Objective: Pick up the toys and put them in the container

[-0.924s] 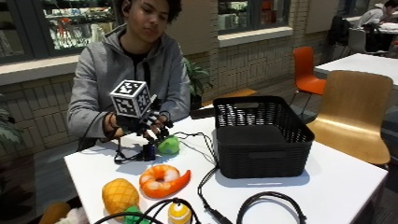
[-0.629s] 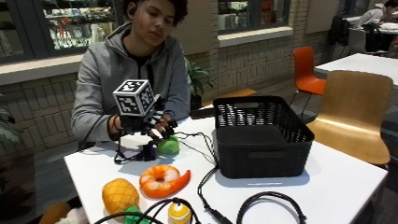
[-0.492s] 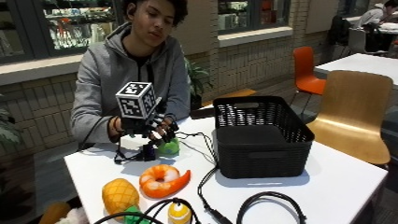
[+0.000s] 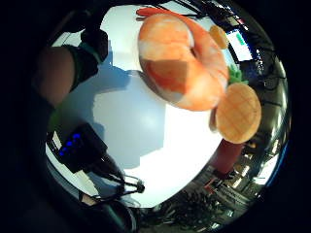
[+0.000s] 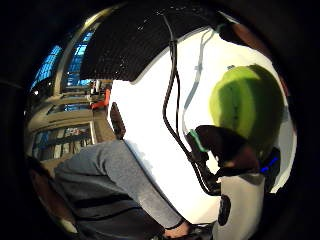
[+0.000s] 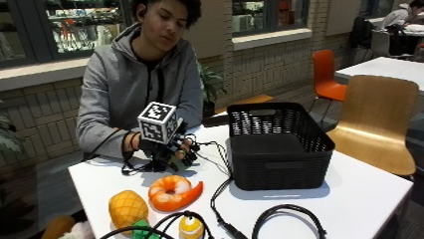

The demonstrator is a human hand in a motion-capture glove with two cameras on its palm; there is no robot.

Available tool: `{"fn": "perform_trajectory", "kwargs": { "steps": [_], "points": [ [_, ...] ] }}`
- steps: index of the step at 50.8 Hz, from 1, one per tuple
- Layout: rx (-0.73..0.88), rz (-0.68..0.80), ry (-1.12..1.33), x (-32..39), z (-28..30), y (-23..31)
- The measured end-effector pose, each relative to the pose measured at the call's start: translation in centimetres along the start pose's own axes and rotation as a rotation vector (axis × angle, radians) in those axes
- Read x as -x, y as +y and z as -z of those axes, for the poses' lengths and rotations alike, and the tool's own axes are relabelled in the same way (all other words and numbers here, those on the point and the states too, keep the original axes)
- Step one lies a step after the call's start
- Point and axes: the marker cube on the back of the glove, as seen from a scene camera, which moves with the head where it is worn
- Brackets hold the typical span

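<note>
Our hand curls round the green toy, lifted just above the desk near its back edge; we should carry it over the basket rim before releasing.

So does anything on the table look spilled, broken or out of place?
Nothing stands out. The shrimp toy and pineapple toy lie intact on the table, the basket stands upright, and the right hand holds a green toy.
</note>
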Motion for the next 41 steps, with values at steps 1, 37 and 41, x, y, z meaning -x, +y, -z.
{"fn": "perform_trajectory", "kwargs": {
  "steps": [1,37,41],
  "points": [
    [-0.005,0.002,-0.003,0.1,-0.1,-0.1],
    [-0.148,0.023,0.137,2.6,-1.3,-2.4],
    [-0.159,0.019,0.109,2.5,-0.4,-2.2]
  ]
}}
